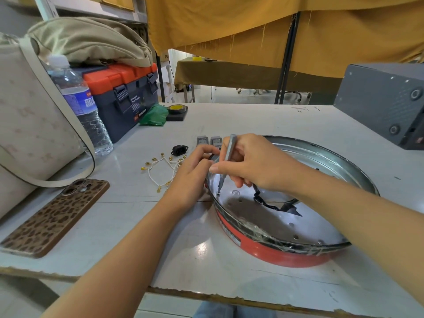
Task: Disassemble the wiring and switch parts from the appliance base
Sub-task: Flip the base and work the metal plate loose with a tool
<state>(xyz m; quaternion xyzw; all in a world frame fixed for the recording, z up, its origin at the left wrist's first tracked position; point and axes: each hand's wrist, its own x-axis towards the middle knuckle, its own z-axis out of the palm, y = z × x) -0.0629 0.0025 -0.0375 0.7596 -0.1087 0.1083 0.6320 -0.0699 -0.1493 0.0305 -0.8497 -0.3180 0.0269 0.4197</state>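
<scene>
Two bare hands of ours work at the round appliance base (pixel 286 253), a red-walled pan with a shiny metal floor that sits on the white table (pixel 229 115) toward its right half. Our right hand (pixel 250 164) pinches a slim grey screwdriver (pixel 226 161) between thumb and curled fingers, holding it nearly upright with its tip set on a small screw (pixel 218 193) in the metal floor near the left rim. Our left hand (pixel 195 173) rests against that rim, fingers bent over the edge and steadying it. Left of the base lie loose white wires with gold terminals (pixel 160 171), a black power socket (pixel 179 149) and two grey rocker switches (pixel 209 141), all apart from the base. A leopard-print phone (pixel 57 216) lies near the table's front-left edge
</scene>
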